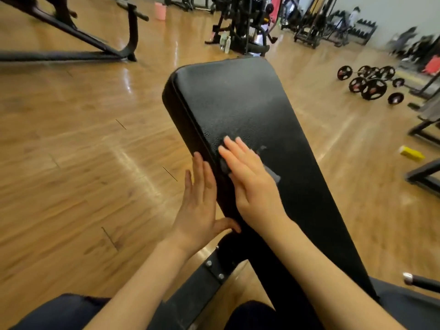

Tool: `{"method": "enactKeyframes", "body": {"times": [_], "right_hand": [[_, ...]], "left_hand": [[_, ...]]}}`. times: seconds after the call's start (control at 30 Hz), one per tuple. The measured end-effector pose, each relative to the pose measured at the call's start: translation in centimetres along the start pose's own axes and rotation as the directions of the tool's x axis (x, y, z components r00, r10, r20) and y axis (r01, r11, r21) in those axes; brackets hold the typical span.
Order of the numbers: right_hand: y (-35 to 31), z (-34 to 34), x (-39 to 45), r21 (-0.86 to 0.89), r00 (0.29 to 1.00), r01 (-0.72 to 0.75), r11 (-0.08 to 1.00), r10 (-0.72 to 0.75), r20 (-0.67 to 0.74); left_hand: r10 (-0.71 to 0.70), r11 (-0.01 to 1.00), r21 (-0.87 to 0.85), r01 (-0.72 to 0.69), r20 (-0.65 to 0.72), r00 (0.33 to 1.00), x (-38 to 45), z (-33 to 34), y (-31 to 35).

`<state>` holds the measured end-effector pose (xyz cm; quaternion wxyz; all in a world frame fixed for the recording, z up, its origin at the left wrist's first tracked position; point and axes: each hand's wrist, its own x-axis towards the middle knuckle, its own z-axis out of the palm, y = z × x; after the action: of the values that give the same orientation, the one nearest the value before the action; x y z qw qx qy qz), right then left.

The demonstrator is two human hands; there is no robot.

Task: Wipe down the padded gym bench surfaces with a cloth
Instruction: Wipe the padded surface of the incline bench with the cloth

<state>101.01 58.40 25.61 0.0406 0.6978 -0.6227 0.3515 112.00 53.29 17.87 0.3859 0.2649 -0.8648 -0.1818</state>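
grey cloth (271, 172) pinned flat under the open right hand (250, 184): press evenly up the pad (238, 98), open left hand (200, 201) bracing its edge.

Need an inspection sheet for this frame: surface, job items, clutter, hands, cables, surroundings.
Surface: black pad of the bench, tilted, faint smears; wood floor around it.
Job's things: dark cloth flat on the pad, mostly hidden under the right hand.
Clutter: yellow object on the floor at right; bottles by a machine.
Hands: right hand flat, palm pressing the cloth, no closed grip; left hand open against the pad's left edge.
Cables: nothing seen.
Surroundings: weight plates on the floor, racks and machines behind, pink object far back.
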Motion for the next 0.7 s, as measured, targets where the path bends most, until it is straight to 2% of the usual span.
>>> {"method": "enactKeyframes", "body": {"times": [0.13,0.37,0.47,0.7], "right_hand": [[-0.7,0.4,5.8,0.028,0.999,0.011,1.0,-0.01,-0.045],[-0.6,0.6,-2.4,0.008,0.997,-0.057,0.998,0.058,-0.043],[-0.5,0.5,-3.2,-0.005,0.999,-0.038,0.999,0.038,-0.035],[-2.7,0.4,10.1,0.008,0.994,0.108,0.994,-0.108,0.03]], "left_hand": [[-0.014,1.0,-0.003,0.014,0.018,1.0,-0.1,-0.3,0.3],[0.006,1.0,0.019,-0.005,-0.022,1.0,0.3,-0.5,-0.1],[0.004,1.0,0.009,-0.004,-0.024,1.0,0.7,-0.7,-0.1],[-0.067,0.998,0.0,0.067,0.101,0.993,0.9,-2.0,0.9]]}}
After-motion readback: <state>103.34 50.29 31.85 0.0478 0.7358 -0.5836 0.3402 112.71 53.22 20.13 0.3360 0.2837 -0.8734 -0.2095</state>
